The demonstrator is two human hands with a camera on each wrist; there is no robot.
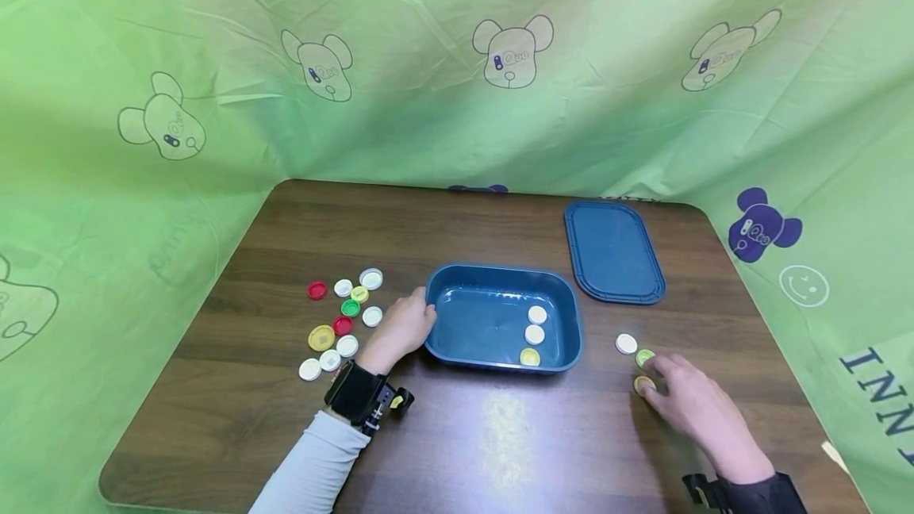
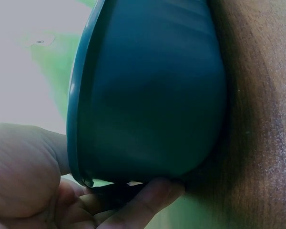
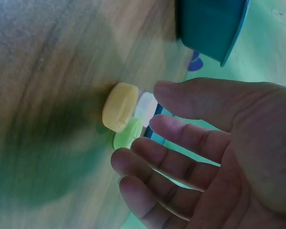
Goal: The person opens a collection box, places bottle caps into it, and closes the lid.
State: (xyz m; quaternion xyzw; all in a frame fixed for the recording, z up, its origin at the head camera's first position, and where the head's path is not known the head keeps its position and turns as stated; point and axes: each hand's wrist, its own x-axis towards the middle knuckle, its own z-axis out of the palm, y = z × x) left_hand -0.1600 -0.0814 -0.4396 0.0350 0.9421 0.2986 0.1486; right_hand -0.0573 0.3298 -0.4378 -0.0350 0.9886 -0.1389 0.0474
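Note:
A blue plastic tub (image 1: 478,316) stands mid-table with two white caps (image 1: 537,314) and a yellow one (image 1: 530,356) inside. My left hand (image 1: 403,327) grips its left rim; in the left wrist view the fingers (image 2: 143,200) curl under the tub's wall (image 2: 148,95). My right hand (image 1: 674,387) hovers with spread fingers (image 3: 181,143) at a yellow cap (image 1: 643,384) (image 3: 120,107). A green cap (image 1: 645,357) (image 3: 127,133) and a white cap (image 1: 626,343) (image 3: 146,109) lie just beyond it. This hand holds nothing.
The tub's blue lid (image 1: 614,252) lies flat at the back right. Several loose caps in red, white, yellow and green (image 1: 343,320) lie left of the tub. Green printed cloth (image 1: 457,62) walls in the wooden table (image 1: 500,435) on three sides.

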